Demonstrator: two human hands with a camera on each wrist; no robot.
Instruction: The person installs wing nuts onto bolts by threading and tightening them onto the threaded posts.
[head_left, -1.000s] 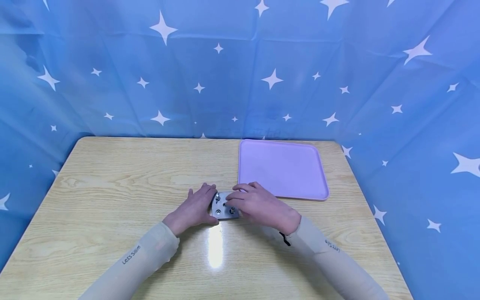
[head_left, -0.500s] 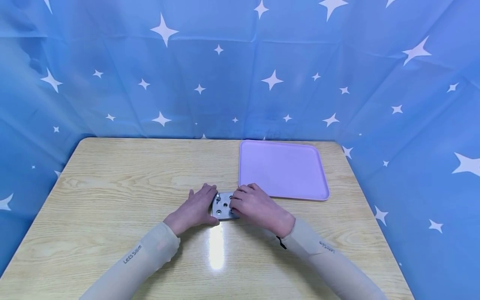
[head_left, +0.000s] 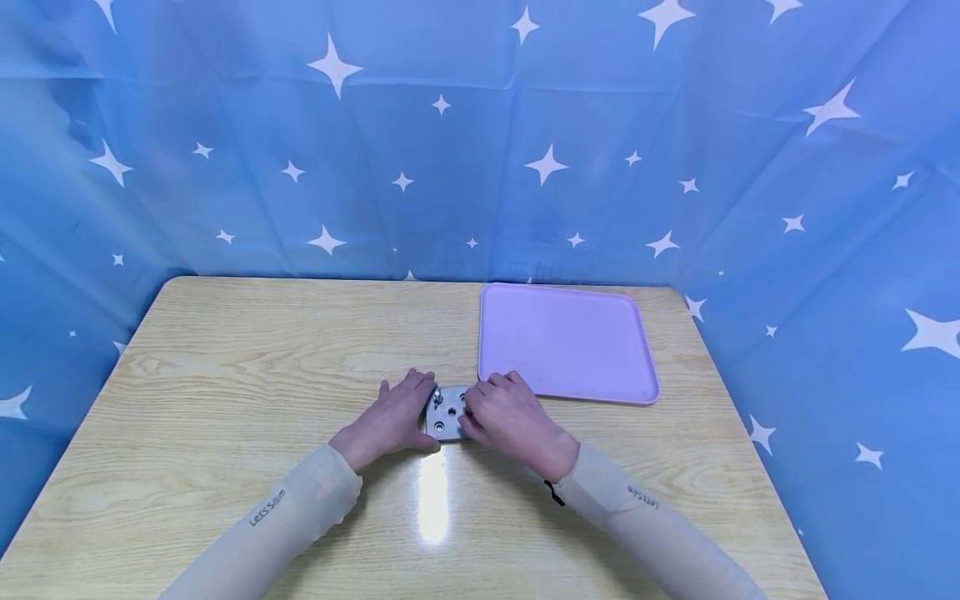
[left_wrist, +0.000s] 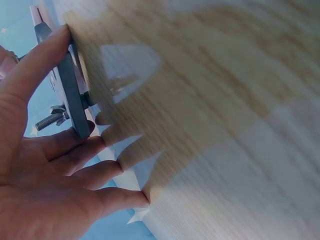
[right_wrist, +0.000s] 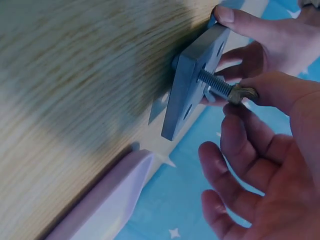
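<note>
A grey metal plate [head_left: 456, 430] with several holes lies on the table, raised slightly on the bolt heads beneath it. My left hand [head_left: 390, 423] grips it at the left end, thumb on the near edge and forefinger on the far edge. Near that end stands a bolt with a wing nut [left_wrist: 59, 113] on it. At the other end, a threaded bolt [right_wrist: 215, 82] sticks up through the plate. My right hand [head_left: 508, 417] pinches a wing nut [right_wrist: 243, 93] at this bolt's tip between thumb and forefinger. From the head view, the right hand hides that nut.
A shallow purple tray [head_left: 566, 342] lies behind the right hand, near the table's back right corner. The wooden table [head_left: 262, 350] backs onto a blue curtain [head_left: 480, 150] with white stars, which also hangs along both sides.
The right hand's spread fingers have drawn together over the right bolt and now pinch its wing nut, and its wrist has shifted left. The left hand and plate have stayed in place.
</note>
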